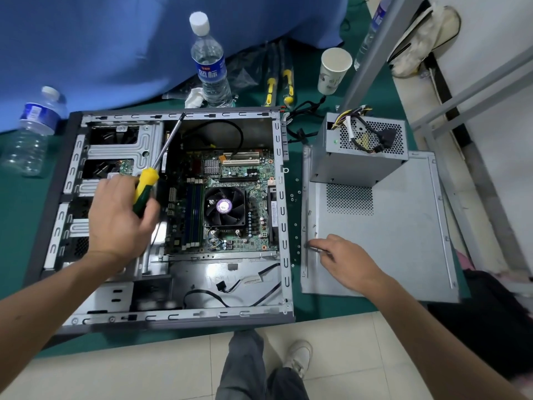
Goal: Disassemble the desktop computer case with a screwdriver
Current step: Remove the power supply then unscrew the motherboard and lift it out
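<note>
The open desktop case (72, 320) lies on its side on a green mat, its motherboard (230, 203) and CPU fan (224, 205) exposed. My left hand (121, 217) grips the yellow-and-green handle of a screwdriver (145, 189) above the drive cage; the shaft points up toward the case's far edge. To the right lies the removed grey side panel (403, 226). My right hand (349, 261) rests on the panel's left part, fingertips pinching something small and metallic at its edge, too small to identify. The removed power supply (357, 160) stands on the panel's far end.
Several loose screws (297, 197) dot the mat between case and panel. Two water bottles (212, 62) (31, 131), a paper cup (333, 70) and two yellow-handled tools (278, 85) lie beyond the case. A grey metal frame (383, 39) stands at right. My legs are on the tiled floor below.
</note>
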The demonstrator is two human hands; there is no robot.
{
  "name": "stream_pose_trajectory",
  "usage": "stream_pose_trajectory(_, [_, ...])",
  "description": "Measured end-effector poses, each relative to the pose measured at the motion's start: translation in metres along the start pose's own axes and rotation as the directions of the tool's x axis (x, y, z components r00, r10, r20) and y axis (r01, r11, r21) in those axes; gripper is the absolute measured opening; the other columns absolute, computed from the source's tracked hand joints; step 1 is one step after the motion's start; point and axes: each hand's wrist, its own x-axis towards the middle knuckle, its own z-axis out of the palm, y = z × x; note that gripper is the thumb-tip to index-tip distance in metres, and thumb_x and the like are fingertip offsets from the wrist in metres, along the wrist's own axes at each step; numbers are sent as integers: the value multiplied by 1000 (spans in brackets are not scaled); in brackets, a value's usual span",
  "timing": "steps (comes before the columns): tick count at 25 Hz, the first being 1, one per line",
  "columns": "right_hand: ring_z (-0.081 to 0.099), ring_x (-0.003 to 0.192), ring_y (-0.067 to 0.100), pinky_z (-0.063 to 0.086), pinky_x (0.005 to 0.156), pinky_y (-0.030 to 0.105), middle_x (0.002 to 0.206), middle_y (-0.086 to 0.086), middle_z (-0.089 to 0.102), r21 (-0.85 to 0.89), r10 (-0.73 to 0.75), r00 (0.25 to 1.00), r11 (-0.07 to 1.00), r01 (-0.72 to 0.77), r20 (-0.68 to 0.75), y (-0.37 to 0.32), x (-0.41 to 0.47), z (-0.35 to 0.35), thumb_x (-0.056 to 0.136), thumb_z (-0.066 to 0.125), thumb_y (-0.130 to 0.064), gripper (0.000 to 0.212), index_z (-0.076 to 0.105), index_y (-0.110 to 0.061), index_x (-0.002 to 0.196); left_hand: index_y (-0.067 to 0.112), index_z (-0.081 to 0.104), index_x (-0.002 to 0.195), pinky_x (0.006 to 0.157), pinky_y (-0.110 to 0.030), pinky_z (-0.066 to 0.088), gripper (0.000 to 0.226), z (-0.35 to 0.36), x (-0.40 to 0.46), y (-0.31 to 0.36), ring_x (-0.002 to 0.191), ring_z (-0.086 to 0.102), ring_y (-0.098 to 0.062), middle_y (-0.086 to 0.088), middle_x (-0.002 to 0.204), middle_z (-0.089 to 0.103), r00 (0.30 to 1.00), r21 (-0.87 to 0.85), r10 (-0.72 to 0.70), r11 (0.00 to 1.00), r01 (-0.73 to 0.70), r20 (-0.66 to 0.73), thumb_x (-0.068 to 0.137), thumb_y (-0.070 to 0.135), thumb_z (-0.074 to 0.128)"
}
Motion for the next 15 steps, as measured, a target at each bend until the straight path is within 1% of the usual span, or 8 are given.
stream_pose_trajectory(2, [61, 96, 26, 49, 86, 39, 115, 3, 57, -126, -9, 999, 992, 15, 51, -1, 1, 0, 102, 34, -18, 46, 44, -35, 144, 18, 28, 73, 58, -32, 16, 21, 0, 0, 0, 67, 29, -22, 1, 69, 29, 1000, -3, 0, 1000, 0, -1, 83, 27, 45])
stream_pose_trajectory(3, [61, 97, 27, 50, 87, 40, 117, 4, 57, -157, -9, 998, 987, 19, 64, -1, 2, 0, 102, 33, -18, 47, 41, -35, 146, 19, 28, 73, 58, -32, 16, 21, 0, 0, 0, 67, 28, -21, 1, 69, 28, 1000, -2, 0, 1000, 0, -3, 83, 27, 45])
stream_pose_trajectory(5, [60, 99, 27, 49, 88, 39, 118, 5, 57, -149, -12, 997, 989, 23, 78, 0, 2, 1, 103, 33, -18, 47, 40, -34, 146, 20, 28, 74, 59, -32, 16, 21, 1, -1, 0, 68, 27, -20, 2, 70, 28, 1000, 1, -3, 1000, 3, -6, 83, 27, 45])
stream_pose_trajectory(7, [59, 104, 25, 47, 92, 37, 121, 6, 59, -53, -8, 998, 999, 12, 67, 1, 1, 2, 104, 33, -17, 45, 43, -31, 145, 19, 28, 74, 60, -31, 15, 21, 1, -1, -1, 70, 26, -18, 2, 71, 29, 1000, -1, -7, 1000, 7, -10, 83, 27, 46])
stream_pose_trajectory(10, [56, 118, 22, 43, 102, 35, 135, 3, 58, 164, 15, 1000, 986, -16, 11, 1, 1, 3, 104, 37, -17, 42, 45, -28, 144, 19, 29, 75, 61, -31, 15, 20, 1, -1, -1, 71, 24, -17, 1, 72, 30, 1000, -7, -3, 1000, 3, -12, 84, 27, 46])
stream_pose_trajectory(12, [56, 121, 21, 43, 104, 35, 137, 1, 58, 227, 32, 999, 973, -32, 3, -1, 2, 4, 104, 40, -18, 41, 47, -29, 142, 19, 30, 76, 61, -31, 15, 20, 2, -1, -1, 71, 24, -17, 1, 73, 31, 1000, -10, -1, 1000, 1, -13, 84, 27, 46])
stream_pose_trajectory(15, [57, 118, 20, 44, 101, 31, 134, 0, 60, 273, 80, 997, 959, -76, -4, -6, 6, 6, 103, 41, -19, 38, 51, -27, 138, 19, 29, 76, 61, -31, 15, 20, 1, -1, 0, 71, 25, -18, 1, 73, 31, 1000, -14, -3, 1000, 3, -17, 84, 27, 46])
